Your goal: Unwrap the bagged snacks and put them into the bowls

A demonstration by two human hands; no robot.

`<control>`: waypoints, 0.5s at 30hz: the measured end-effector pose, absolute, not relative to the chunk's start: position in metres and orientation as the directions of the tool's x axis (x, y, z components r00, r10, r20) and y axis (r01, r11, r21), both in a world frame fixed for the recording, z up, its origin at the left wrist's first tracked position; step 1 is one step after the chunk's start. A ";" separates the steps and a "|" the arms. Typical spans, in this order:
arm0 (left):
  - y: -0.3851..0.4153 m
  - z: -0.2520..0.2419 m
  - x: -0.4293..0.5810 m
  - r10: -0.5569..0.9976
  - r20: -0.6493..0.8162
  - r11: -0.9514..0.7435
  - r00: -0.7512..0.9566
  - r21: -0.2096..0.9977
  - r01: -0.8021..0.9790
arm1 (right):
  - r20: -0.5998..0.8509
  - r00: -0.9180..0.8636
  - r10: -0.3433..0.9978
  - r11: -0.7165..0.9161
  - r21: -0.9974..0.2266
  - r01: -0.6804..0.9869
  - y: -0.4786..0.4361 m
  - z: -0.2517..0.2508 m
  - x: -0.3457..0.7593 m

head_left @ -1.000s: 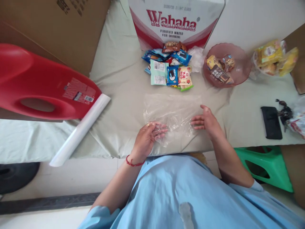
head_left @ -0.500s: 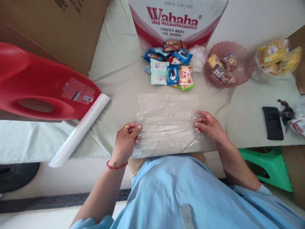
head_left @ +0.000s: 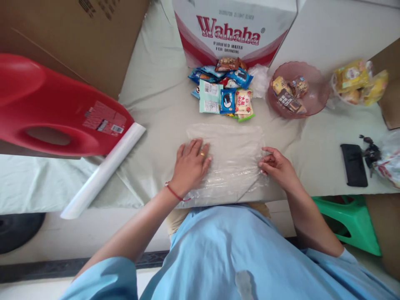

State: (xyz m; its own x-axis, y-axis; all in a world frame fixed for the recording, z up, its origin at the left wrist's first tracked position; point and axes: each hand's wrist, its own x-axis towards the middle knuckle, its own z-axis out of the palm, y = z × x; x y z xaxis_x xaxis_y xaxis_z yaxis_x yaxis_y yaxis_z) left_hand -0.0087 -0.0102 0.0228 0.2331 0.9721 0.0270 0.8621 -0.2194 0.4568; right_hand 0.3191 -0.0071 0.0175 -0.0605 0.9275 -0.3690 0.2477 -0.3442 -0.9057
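Note:
A clear plastic bag (head_left: 233, 162) lies flat and slightly wrinkled on the cloth-covered table in front of me. Palm down on its left part rests my left hand (head_left: 192, 164), fingers stretched out. At the right edge of the bag, my right hand (head_left: 275, 166) pinches the film between thumb and fingers. Just beyond the bag sits a pile of small wrapped snacks (head_left: 227, 101), blue, mint green and cream in colour.
A white plastic roll (head_left: 104, 171) leans beside a red jug (head_left: 62, 112) on the left. Behind the snacks stands a Wahaha carton (head_left: 234, 33). To the right are a pink bowl (head_left: 315, 93), yellow snack packs (head_left: 353, 79) and a black phone (head_left: 354, 165).
My left hand has let go of the bag's left edge, moved right and flattened onto the film. My right hand still pinches the right edge.

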 end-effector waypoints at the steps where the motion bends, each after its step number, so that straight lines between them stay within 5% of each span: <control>1: -0.010 0.013 -0.009 0.971 0.006 -0.217 0.237 0.425 0.879 | -0.366 -0.039 0.930 -0.341 -0.897 0.282 -0.009 0.017 0.325; 4: -0.015 -0.005 -0.011 0.972 0.000 -0.216 0.233 0.367 0.905 | -0.247 0.083 0.965 -0.255 -0.832 0.493 -0.012 0.019 0.341; 7: -0.020 -0.007 -0.012 0.972 0.011 -0.224 0.235 0.348 0.910 | 0.054 0.130 0.990 -0.056 -0.699 0.713 -0.009 0.030 0.334; 11: -0.022 -0.004 -0.011 0.967 -0.002 -0.243 0.256 0.312 0.918 | 0.262 -0.248 0.933 0.358 -0.604 0.712 0.007 0.041 0.280; 15: -0.025 -0.004 -0.013 0.960 -0.019 -0.264 0.278 0.260 0.929 | 0.108 -0.624 0.774 0.594 -0.464 0.656 0.021 0.026 0.237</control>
